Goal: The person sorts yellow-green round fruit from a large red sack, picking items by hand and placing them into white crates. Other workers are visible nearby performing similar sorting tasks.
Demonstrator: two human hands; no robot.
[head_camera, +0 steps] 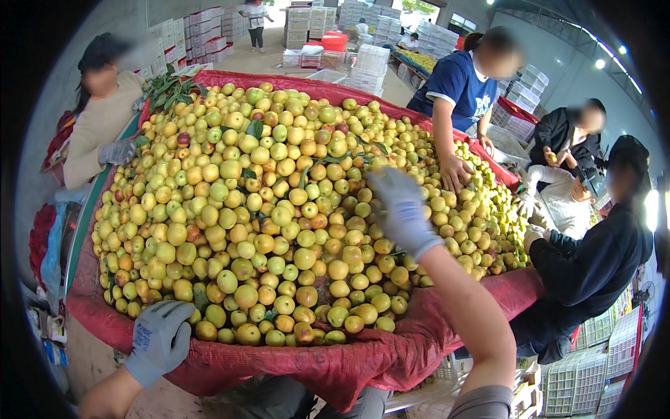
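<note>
A wide heap of round yellow-green fruits (251, 225), plum-like and some blushed red, lies on a red woven sheet (314, 361) draped over the rim of a table. My left hand (159, 338), in a grey work glove, rests at the near left edge of the heap. Its fingertips reach towards the fruits, and whether they hold one is hidden. Over the right middle of the heap, my right hand (402, 204) wears a similar glove and is blurred. Something yellowish shows by its fingertips, but I cannot tell if it is held. Green leaves (255, 129) lie among the fruits.
Across the right far edge, a person in a blue shirt (458, 99) has a bare hand in the heap. At left, another person (104, 120) touches the fruits with gloved hands. Several people work at right. Plastic crates (369, 68) stand behind; others (576, 382) are at lower right.
</note>
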